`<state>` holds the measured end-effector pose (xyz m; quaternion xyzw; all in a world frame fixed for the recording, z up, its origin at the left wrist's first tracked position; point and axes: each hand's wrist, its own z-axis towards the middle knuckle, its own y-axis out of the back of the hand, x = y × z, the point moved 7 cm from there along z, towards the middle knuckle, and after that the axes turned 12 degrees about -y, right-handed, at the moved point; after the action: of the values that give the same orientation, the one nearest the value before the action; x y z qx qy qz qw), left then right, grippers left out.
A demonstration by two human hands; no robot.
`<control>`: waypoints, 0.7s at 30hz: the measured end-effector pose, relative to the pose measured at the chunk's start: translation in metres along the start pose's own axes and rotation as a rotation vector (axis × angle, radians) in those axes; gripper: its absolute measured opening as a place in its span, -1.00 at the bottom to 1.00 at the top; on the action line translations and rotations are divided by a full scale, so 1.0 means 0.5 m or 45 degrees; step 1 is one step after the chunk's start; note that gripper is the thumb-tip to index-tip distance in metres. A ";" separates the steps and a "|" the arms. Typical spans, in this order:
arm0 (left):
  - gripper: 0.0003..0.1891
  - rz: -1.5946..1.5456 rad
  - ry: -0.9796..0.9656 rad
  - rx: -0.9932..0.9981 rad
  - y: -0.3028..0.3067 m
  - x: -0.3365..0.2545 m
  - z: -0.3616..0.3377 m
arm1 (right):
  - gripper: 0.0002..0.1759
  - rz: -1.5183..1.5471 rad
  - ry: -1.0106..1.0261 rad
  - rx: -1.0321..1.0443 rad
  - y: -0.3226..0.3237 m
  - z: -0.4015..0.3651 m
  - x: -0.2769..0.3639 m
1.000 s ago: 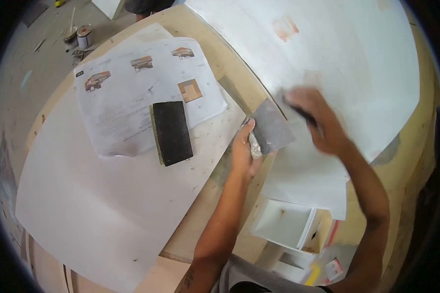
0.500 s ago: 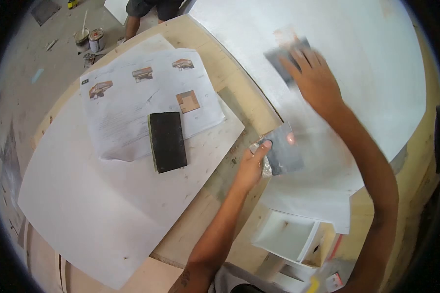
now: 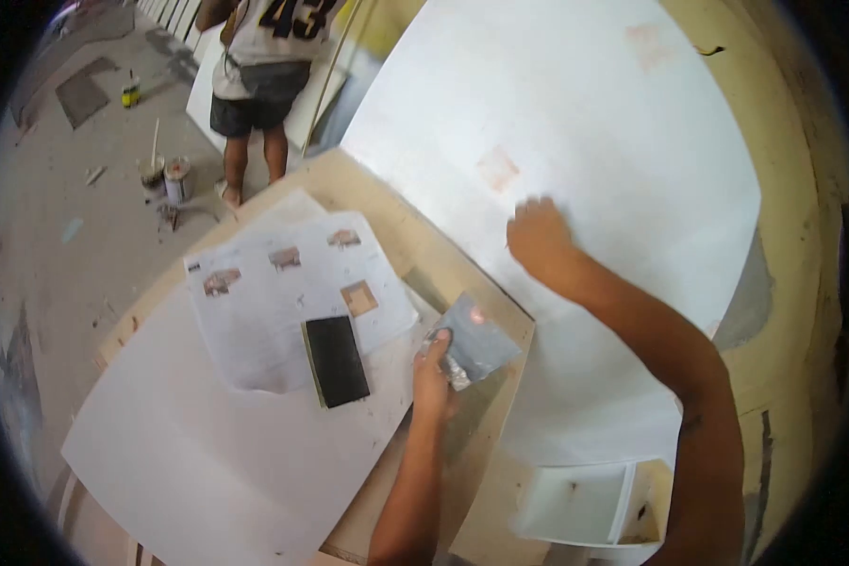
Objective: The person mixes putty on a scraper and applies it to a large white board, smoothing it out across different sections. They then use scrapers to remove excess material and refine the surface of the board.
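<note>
My left hand grips a flat grey plate with a crumpled silvery part near the thumb. It is above the wooden edge, between the papers and the large white panel. My right hand is on or just over that panel, its fingers curled in; what they hold is hidden. A pinkish patch marks the panel just beyond the fingers. Left of my left hand, a dark rectangular block lies on a printed sheet.
Another person stands beyond the bench at the upper left. Paint cans and a yellow-labelled container sit on the floor. A white open compartment is at the lower right.
The view has shifted, showing more of the other person. My right hand has gone from flat on a grey sheet to curled, and that sheet no longer shows. My left hand still holds the plate.
</note>
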<state>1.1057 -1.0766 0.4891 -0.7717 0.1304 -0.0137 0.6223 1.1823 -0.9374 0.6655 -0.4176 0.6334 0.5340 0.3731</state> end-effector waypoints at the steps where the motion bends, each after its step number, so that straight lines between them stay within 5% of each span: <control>1: -0.56 -0.105 -0.001 0.083 -0.006 -0.003 0.007 | -0.66 0.235 0.010 -0.101 0.024 -0.030 -0.008; 4: -0.61 -0.211 -0.005 -0.134 0.001 -0.013 0.006 | -0.53 1.072 0.074 -0.273 0.076 -0.147 -0.032; 6: -0.63 -0.284 0.028 -0.005 0.019 0.012 0.025 | -0.50 1.670 0.352 -0.641 0.080 -0.245 -0.010; 8: -0.63 -0.393 0.133 0.147 0.007 0.046 0.036 | -0.43 1.768 0.558 -0.631 0.022 -0.322 0.044; 12: -0.64 -0.249 0.218 0.196 -0.022 0.063 0.010 | -0.39 2.175 0.264 -0.628 -0.118 -0.347 0.068; 14: -0.66 -0.202 0.186 0.263 -0.029 0.068 0.011 | -0.31 1.233 0.244 -0.191 -0.212 -0.324 0.063; 19: -0.61 -0.084 0.198 0.289 -0.071 0.101 0.013 | -0.42 0.605 -0.418 -0.857 -0.062 -0.244 -0.197; 21: -0.58 -0.034 0.193 0.320 -0.057 0.108 0.016 | -0.47 0.383 -0.524 -0.896 -0.061 -0.207 -0.257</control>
<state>1.1644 -1.0755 0.5070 -0.6860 0.1640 -0.0964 0.7023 1.2558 -1.0254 0.7878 -0.3071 0.3791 0.8379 0.2446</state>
